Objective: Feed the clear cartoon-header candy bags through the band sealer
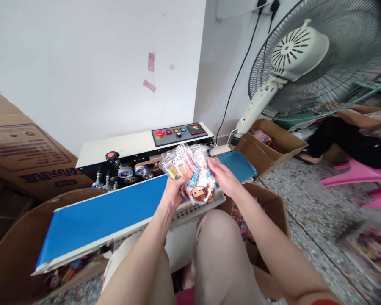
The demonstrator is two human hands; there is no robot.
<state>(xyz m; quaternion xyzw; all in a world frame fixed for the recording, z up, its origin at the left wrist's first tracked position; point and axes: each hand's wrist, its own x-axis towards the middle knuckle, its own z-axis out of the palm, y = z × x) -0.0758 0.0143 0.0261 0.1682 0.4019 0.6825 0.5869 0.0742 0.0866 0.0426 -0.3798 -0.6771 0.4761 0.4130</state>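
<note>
a fanned stack of clear packets is held up in front of the person, above the blue belt and near the right end of the panel machine. the left hand is clamped on the stack's left side, thumb across the front; its other fingers are mostly hidden. the right hand lies along the right edge, fingers nearly straight and touching the plastic; i cannot tell whether that grip pinches or only steadies.

the packets look light, and should be soft and bendy at the flat upper ends, firmer lower down where the printed brown figures fill them. the film is shiny, so the layers probably slide on one another and could fan apart under a loose grip. best hold: both sides, at the fuller lower half, with thumbs in front and fingers behind, pressing gently so the film does not crease.
</note>
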